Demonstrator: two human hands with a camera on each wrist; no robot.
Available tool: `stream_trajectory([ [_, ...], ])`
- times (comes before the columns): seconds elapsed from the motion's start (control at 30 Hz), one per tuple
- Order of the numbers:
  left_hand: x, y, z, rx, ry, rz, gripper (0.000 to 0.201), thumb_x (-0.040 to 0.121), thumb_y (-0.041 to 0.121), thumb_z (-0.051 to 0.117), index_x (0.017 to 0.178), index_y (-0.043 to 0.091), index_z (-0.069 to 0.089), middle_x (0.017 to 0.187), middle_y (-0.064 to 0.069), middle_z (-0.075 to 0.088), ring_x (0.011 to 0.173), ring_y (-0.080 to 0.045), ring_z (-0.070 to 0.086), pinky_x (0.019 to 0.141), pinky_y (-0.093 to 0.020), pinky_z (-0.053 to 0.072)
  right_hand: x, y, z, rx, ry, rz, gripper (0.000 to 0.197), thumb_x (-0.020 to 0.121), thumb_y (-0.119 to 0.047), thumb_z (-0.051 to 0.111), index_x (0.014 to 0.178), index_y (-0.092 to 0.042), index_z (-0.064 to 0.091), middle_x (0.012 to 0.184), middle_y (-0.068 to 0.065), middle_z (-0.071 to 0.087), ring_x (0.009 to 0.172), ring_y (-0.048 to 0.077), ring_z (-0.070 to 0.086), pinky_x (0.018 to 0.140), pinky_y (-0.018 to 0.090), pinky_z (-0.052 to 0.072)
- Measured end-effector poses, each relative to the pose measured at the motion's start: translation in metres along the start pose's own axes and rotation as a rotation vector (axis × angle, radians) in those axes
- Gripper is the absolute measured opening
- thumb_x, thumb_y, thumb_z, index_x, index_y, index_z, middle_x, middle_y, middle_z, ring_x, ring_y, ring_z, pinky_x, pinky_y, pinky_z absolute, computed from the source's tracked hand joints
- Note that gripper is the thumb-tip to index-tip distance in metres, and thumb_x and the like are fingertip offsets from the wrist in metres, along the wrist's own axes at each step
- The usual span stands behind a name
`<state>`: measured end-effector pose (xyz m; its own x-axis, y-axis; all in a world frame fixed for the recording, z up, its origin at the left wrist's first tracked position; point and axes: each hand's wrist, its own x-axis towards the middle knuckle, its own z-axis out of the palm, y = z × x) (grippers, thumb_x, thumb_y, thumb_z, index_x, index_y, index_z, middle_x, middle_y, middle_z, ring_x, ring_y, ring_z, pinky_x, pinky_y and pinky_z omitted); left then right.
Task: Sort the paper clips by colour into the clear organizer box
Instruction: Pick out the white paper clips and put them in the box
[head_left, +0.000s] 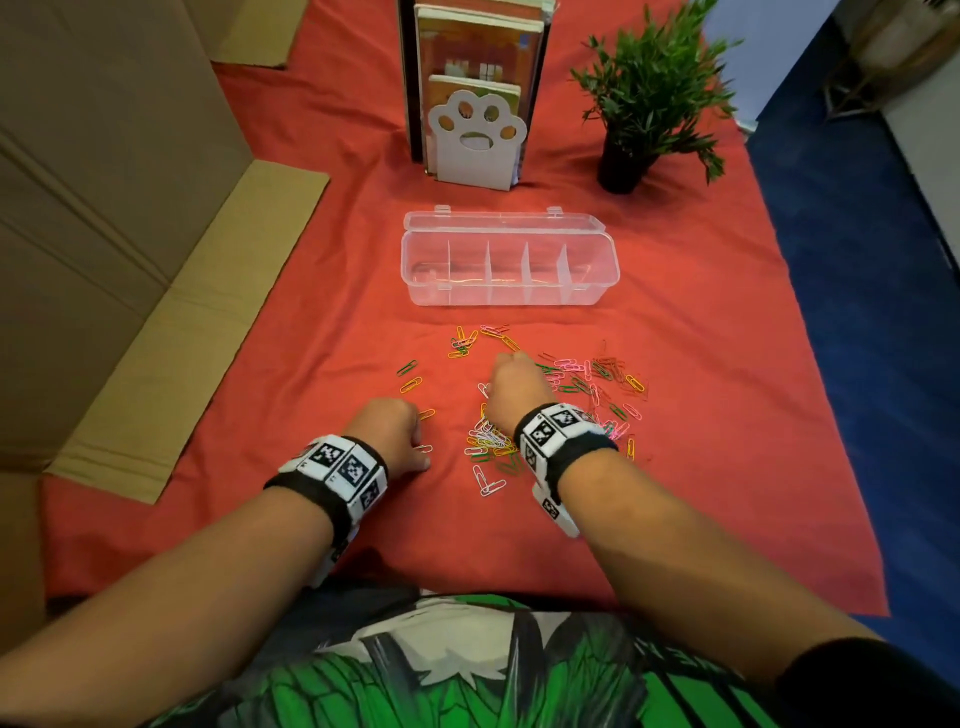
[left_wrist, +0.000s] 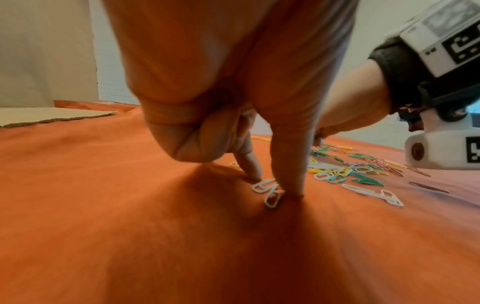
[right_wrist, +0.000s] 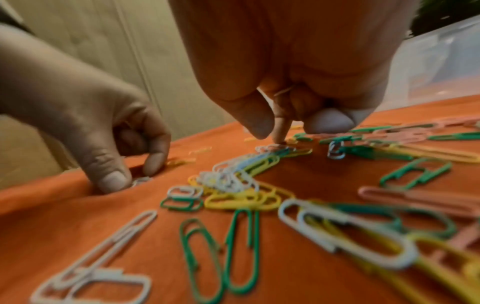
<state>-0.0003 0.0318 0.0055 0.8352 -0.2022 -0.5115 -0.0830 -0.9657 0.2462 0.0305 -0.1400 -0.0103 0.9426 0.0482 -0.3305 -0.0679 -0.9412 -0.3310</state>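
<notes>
**Paper clips, loose lot: sorting barely begun**

We log the paper clips (head_left: 540, 405) scattered on the red cloth (head_left: 701, 467), at 6 o'clock of the clear organizer box (head_left: 509, 265); its lid is open and we see no clips in its 5 compartments. All clips appear still to sort. Our left hand (head_left: 397, 434) pinches white clips (left_wrist: 267, 192) against the cloth, thumb and forefinger narrow around them. Our right hand (head_left: 514, 389) is curled, 1 finger down on the pile; a thin yellowish strand shows within, but whether it holds a clip we cannot tell.
</notes>
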Motion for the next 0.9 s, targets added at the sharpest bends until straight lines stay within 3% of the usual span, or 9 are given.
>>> stream_trajectory([
  [0.1,0.002,-0.001,0.005,0.018,-0.042,0.015,0.017,0.076,0.030,0.069,0.082,0.015,0.068,0.092,-0.006,0.071,0.093,-0.023,0.064,0.074,-0.026,0.043,-0.001,-0.002,0.009,-0.073,0.022,-0.011,0.039,0.087,-0.018,0.055,0.120,-0.002,0.044,0.122,0.019,0.048,0.112,0.036,0.053,0.094,0.041,0.045],
  [0.2,0.001,0.001,0.005,0.046,-0.073,0.027,0.021,0.082,0.031,0.062,0.084,0.012,0.070,0.092,-0.009,0.072,0.093,-0.025,0.065,0.076,-0.028,0.045,-0.003,0.000,0.010,-0.119,-0.009,-0.030,0.039,0.083,-0.006,0.048,0.121,-0.001,0.044,0.123,0.020,0.048,0.114,0.036,0.052,0.094,0.042,0.047],
  [0.27,0.002,-0.001,0.002,-0.033,-0.079,0.001,0.021,0.083,0.030,0.061,0.082,0.012,0.069,0.088,-0.011,0.071,0.086,-0.025,0.064,0.068,-0.026,0.042,-0.002,0.003,0.002,-0.038,-0.045,0.015,0.036,0.086,-0.007,0.047,0.121,-0.002,0.046,0.124,0.018,0.047,0.115,0.035,0.052,0.096,0.040,0.044],
  [0.37,0.005,-0.002,-0.002,-0.413,-0.145,-0.063,0.019,0.085,0.028,0.061,0.069,0.017,0.059,0.067,-0.004,0.060,0.055,-0.016,0.052,0.050,-0.022,0.035,0.001,0.009,-0.021,0.292,-0.116,0.111,0.016,0.094,-0.016,0.044,0.104,-0.008,0.055,0.106,0.012,0.052,0.094,0.026,0.056,0.085,0.032,0.045],
  [0.47,0.005,0.008,-0.006,-1.118,-0.227,-0.163,0.020,0.089,0.018,0.056,0.070,0.019,0.052,0.057,0.001,0.043,0.038,-0.006,0.037,0.040,-0.016,0.028,-0.005,0.021,-0.037,1.008,-0.168,0.228,0.025,0.092,-0.001,0.041,0.073,-0.016,0.044,0.069,0.002,0.043,0.050,0.010,0.042,0.047,0.023,0.035],
  [0.57,0.006,0.018,-0.015,-1.589,-0.305,-0.146,0.022,0.091,0.008,0.046,0.072,0.019,0.048,0.057,0.004,0.046,0.040,-0.003,0.037,0.036,-0.013,0.028,-0.017,0.039,-0.043,1.439,-0.173,0.235,0.033,0.089,0.010,0.035,0.069,-0.015,0.041,0.065,0.001,0.035,0.052,0.009,0.031,0.047,0.020,0.026],
  [0.73,0.012,0.025,-0.014,-1.731,-0.334,-0.135,0.022,0.092,0.003,0.042,0.078,0.017,0.052,0.056,0.002,0.058,0.043,-0.005,0.051,0.043,-0.015,0.044,-0.035,0.063,-0.040,1.635,-0.212,0.263,0.026,0.092,0.004,0.037,0.093,-0.014,0.054,0.067,-0.001,0.040,0.056,0.009,0.035,0.050,0.020,0.030],
  [0.83,0.013,0.025,-0.011,-1.768,-0.362,-0.182,0.023,0.092,0.003,0.039,0.083,0.015,0.056,0.058,0.001,0.058,0.049,-0.010,0.059,0.051,-0.021,0.053,-0.042,0.069,-0.039,1.774,-0.181,0.367,0.019,0.092,-0.004,0.039,0.086,-0.009,0.056,0.070,0.003,0.046,0.058,0.013,0.048,0.049,0.021,0.044],
  [0.9,0.013,0.026,-0.012,-1.751,-0.346,-0.249,0.024,0.090,0.005,0.037,0.079,0.012,0.057,0.059,-0.001,0.054,0.049,-0.012,0.059,0.053,-0.023,0.055,-0.040,0.068,-0.038,1.736,-0.166,0.449,0.017,0.091,-0.006,0.042,0.078,-0.008,0.053,0.068,0.004,0.045,0.053,0.013,0.046,0.044,0.020,0.044],
])
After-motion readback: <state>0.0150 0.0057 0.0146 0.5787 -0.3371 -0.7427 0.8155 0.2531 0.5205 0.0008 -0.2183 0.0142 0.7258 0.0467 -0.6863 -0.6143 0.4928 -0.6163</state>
